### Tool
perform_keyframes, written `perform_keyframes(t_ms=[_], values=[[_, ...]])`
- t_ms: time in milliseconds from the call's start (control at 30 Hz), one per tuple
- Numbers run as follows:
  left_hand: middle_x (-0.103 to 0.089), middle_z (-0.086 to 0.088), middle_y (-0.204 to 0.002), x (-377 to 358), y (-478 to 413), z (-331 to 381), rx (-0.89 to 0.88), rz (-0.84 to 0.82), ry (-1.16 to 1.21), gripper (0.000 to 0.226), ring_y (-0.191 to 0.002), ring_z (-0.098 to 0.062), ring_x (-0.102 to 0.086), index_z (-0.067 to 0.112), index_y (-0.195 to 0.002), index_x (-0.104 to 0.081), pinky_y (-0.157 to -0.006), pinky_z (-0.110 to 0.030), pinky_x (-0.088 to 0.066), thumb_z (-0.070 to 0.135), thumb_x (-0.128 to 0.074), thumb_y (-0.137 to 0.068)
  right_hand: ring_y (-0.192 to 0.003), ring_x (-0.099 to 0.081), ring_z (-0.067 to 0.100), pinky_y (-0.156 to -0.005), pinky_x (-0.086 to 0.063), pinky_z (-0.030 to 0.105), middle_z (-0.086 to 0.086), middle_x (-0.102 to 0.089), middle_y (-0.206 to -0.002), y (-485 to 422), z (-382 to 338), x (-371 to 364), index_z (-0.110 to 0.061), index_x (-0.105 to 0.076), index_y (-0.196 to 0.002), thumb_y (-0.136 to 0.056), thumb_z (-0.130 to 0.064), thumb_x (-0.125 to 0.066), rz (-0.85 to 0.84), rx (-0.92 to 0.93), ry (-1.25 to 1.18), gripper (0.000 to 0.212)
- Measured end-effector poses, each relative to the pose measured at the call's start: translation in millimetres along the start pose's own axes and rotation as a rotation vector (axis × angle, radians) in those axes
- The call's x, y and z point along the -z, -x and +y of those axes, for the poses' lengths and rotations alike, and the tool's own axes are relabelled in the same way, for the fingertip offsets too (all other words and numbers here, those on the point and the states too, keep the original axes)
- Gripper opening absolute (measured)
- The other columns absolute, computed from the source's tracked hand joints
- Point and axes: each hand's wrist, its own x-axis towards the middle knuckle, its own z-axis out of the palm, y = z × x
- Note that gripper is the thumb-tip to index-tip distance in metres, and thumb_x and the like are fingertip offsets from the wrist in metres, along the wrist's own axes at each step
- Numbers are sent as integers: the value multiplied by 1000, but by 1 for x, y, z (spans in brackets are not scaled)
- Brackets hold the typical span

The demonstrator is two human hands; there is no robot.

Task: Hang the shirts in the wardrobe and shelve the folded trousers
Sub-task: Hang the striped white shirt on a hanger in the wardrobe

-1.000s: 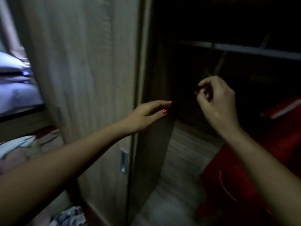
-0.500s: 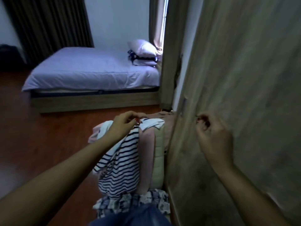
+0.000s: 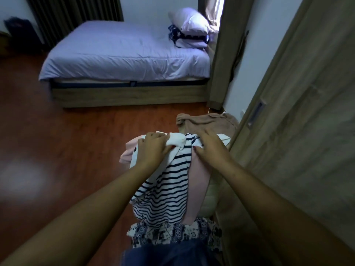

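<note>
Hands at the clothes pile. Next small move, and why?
Probably lift the striped shirt free: the left hand grips its white top edge, the right hand rests flat next to it, and the shirt hangs loose over a pink garment.

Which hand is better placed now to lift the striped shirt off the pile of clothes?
Left, probably. The left hand has its grip on the white top edge of the striped shirt, fingers curled into the cloth. The right hand only rests flat on it.
</note>
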Motion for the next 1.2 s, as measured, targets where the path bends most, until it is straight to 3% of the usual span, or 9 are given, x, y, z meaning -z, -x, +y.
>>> perform_keyframes(t_ms=[200,367,500,600,667,767,967,1100,1200], values=[[-70,8,-82,8,-5,-1,172,178,547,23,-79,-14,-64,29,-99,-69,-66,-30,-46,25,-47,-95,-107,-51,19,-86,-37,22,7,-54,-119,-2,-2,-10,-15,-60,-122,-88,-17,-58,20,-36,-101,34],[-67,-8,-102,49,-13,7,479,143,1415,21,-95,-19,-65,9,-107,-58,-82,-30,-53,17,-40,-100,-73,-50,2,-71,-37,-1,6,-58,-103,-1,-17,-5,-10,-68,-104,-85,-10,-60,109,-77,-318,21],[-57,-8,-97,80,2,9,353,-161,2154,17,-107,-15,-57,7,-96,-55,-104,-27,-44,20,-58,-85,-80,-68,26,-73,-59,31,24,-64,-107,-2,-41,-2,-7,-57,-104,-95,-30,-51,-190,-486,-1181,25],[-66,-7,-78,87,27,21,346,-369,1944,24,-74,-12,-65,7,-81,-69,-68,-23,-58,14,-47,-88,-107,-63,29,-91,-53,43,17,-64,-119,-3,-43,3,-9,-57,-121,-93,-48,-46,-422,-597,-1591,49],[-63,-8,-72,85,43,27,294,-467,1640,34,-66,-15,-62,7,-73,-67,-59,-23,-53,-1,-39,-91,-112,-60,28,-99,-48,43,16,-63,-121,-2,-44,3,-1,-54,-127,-93,-26,-53,-369,-601,-1633,42],[-65,-9,-91,87,55,19,-62,-689,1230,24,-88,-21,-61,9,-87,-66,-77,-25,-51,-1,-45,-92,-92,-64,29,-86,-53,38,23,-62,-118,4,-44,1,10,-54,-122,-88,4,-54,-169,-681,-1482,35],[-65,-11,-123,85,47,3,-220,-1052,1005,37,-122,-30,-56,12,-118,-61,-103,-41,-44,5,-52,-83,-89,-58,7,-86,-50,28,-4,-63,-109,28,-40,36,-16,-57,-121,-88,-7,-58,26,-444,-1025,34],[-70,-16,-100,113,22,17,-159,-606,932,17,-89,-24,-69,12,-103,-65,-78,-29,-55,12,-55,-90,-107,-52,3,-86,-39,8,-12,-56,-119,52,-33,79,-21,-54,-129,-92,-16,-56,35,-107,-667,38],[-63,-8,-90,139,7,49,-263,-204,870,19,-75,-6,-61,12,-102,-61,-65,-17,-50,15,-65,-83,-107,-56,-3,-91,-44,17,-15,-62,-116,79,-35,123,-37,-59,-116,-93,-24,-56,69,-24,-599,26]])
